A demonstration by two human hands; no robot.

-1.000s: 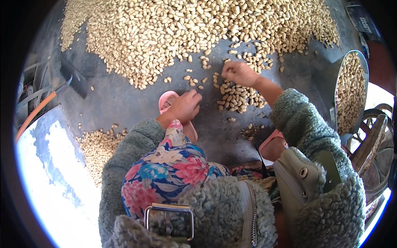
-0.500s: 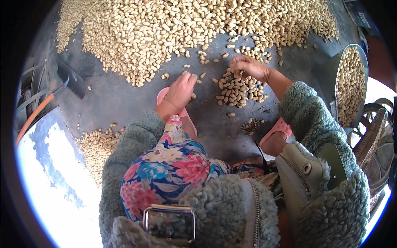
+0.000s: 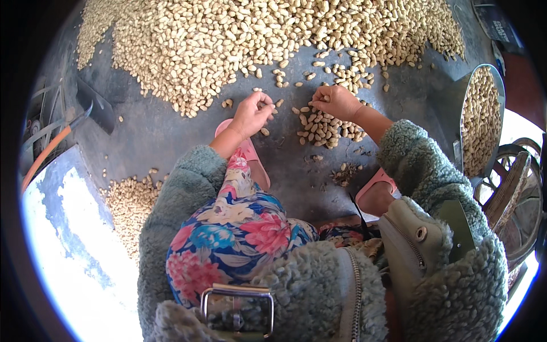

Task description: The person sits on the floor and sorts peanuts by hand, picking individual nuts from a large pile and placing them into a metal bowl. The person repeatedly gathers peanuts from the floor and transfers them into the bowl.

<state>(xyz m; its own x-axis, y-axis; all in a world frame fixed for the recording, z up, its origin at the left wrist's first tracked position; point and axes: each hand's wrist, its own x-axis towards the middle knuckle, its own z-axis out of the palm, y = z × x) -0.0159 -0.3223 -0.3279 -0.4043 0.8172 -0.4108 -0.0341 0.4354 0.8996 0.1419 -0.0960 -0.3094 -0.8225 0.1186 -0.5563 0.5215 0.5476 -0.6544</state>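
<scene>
My left hand (image 3: 254, 115) is low over the dark floor, fingers curled together beside a couple of loose peanuts (image 3: 279, 103). Whether a peanut is between its fingertips is hidden. Over the far edge of a small heap of unshelled peanuts (image 3: 325, 131), my right hand (image 3: 338, 105) is closed in a pinch. What it holds, if anything, is too small to make out. Beyond both hands spreads a large pile of unshelled peanuts (image 3: 228, 45).
At the right a metal scoop-like container (image 3: 501, 94) holds peanuts. A little pile of dark debris (image 3: 345, 174) lies near my right pink shoe (image 3: 373, 183); the left pink shoe (image 3: 250, 153) is under my left wrist. More peanuts (image 3: 130, 199) lie at the left, near an orange handle (image 3: 48, 157).
My left hand has moved slightly right, its fingers now at the loose peanuts. My right hand has lowered and shifted a little left, its fingers drawn together at the small heap's far edge.
</scene>
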